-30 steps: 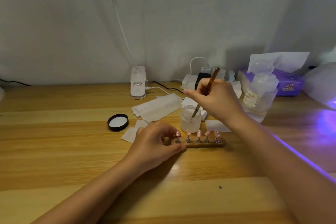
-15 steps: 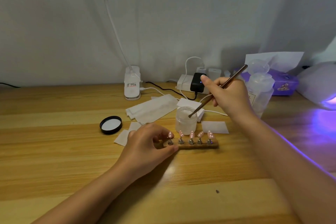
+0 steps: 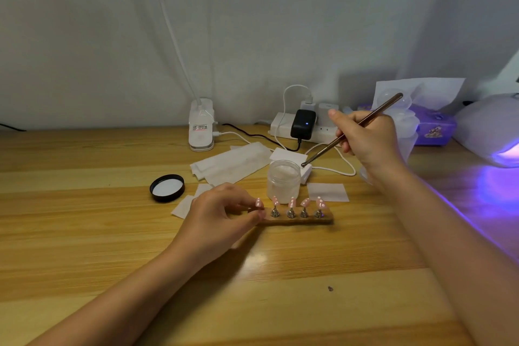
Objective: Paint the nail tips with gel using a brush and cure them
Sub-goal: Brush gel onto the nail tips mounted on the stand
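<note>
The left hand [image 3: 222,213] lies low on the wooden desk [image 3: 84,233], its thumb and forefinger pinching the left end of a wooden nail stand [image 3: 297,220], the other fingers loosely curled above it. Five pink nail tips [image 3: 292,202] stand in a row on small metal holders along that stand, running rightward from the left hand's fingertips; the leftmost tip sits right at the pinch. Just beyond the stand, past the left hand's fingertips, is an open frosted jar [image 3: 283,181] of pale gel, and its black lid [image 3: 167,187] lies upturned on the desk beyond and to the left of the left hand's knuckles. White wipes lie around: a small square [image 3: 327,192] to the right of the jar, under the right forearm's line, a few partly hidden behind the left hand, and a larger folded stack [image 3: 233,161] further back. The right hand [image 3: 368,139] is raised beyond and to the right of the jar, its fingers curled round a slim metal-handled brush [image 3: 351,132], forefinger stretched out; the brush slopes down to the left, its tip hanging just by the jar's far right rim, and I cannot tell whether it touches. Behind this hand stand a clear pump bottle [image 3: 407,126] and a purple tissue box [image 3: 434,129]. To its left are a white power strip [image 3: 280,128] with a black adapter [image 3: 303,124] and a white clip lamp base [image 3: 201,128]. To the far right, a curing lamp [image 3: 488,129] casts violet light on the desk.
</note>
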